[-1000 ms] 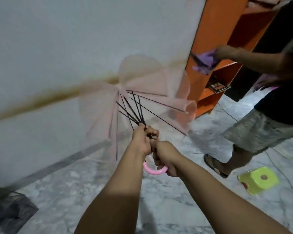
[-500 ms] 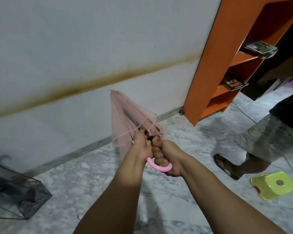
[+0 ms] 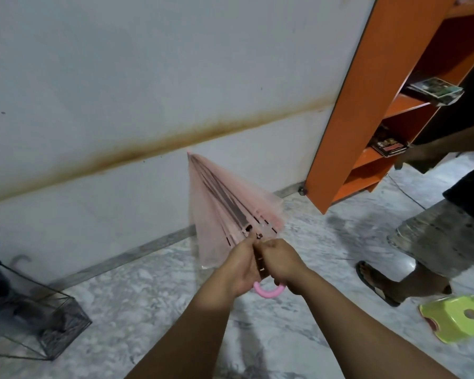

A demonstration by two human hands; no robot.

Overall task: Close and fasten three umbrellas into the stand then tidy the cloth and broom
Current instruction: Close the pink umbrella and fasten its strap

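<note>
Centrally, a pink translucent umbrella, canopy folded in, ribs gathered, tip aimed toward 11 o'clock at the stained white wall. Held off the marble floor, shaft running down toward 5 o'clock into both hands. Left hand wrapped around the lower canopy edge and rib ends, fingers curled tight on the fabric, sitting at 7 o'clock of the canopy. Right hand touching the left, at 5 o'clock of the canopy, curled around the shaft just above the pink curved handle; handle hook poking out beneath both fists at 6 o'clock. Loose canopy hem hanging down on the left-hand side, just beside the wrist.

Farther out, at 8 o'clock, a black wire-mesh umbrella stand on the floor by the wall, well apart from the hands, with curved handles of other umbrellas showing above it. At 1 o'clock, an orange shelf unit carrying small boxes. At 3 o'clock, another person in patterned shorts and a sandal. At 4 o'clock, a yellow-green plastic stool on the floor.
</note>
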